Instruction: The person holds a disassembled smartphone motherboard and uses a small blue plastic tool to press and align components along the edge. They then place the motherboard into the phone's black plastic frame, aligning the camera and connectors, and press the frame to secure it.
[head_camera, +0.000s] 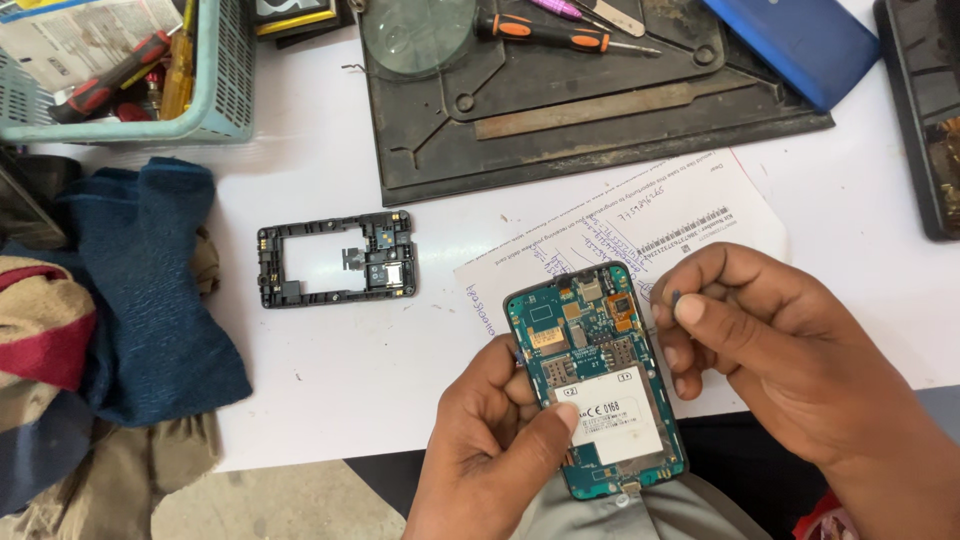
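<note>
- The left hand (490, 440) grasps the opened phone with its bare green circuit board (595, 375) from the left side, the thumb pressed on the white rectangular label (612, 415); the phone is lifted over the near edge of the white bench (330, 370), above the person's lap.
- The right hand (770, 350) is pinched closed at the phone's upper right corner; between thumb and forefinger there seems to be a very small dark thing (677, 295), but it is too tiny to say what it is.
- I judge that such a small piece could slip from the fingertips and be lost in the lap or on the floor; the grip is only with two finger ends.
- The board is uncovered, with gold contacts and metal shields; a hard thumb press or a slip of the fingers could scratch or bend these parts, I think.
- The black plastic phone frame (337, 258) lies flat and well apart to the left; it is thin, rectangular, with an open middle.
- Near it is a soft dark blue folded cloth (150, 290); behind, a dark, worn work mat (580, 100) carries an orange-and-black screwdriver (555, 32) and a round glass lens (418, 35); a printed paper sheet (620, 235) lies under the hands.
</note>
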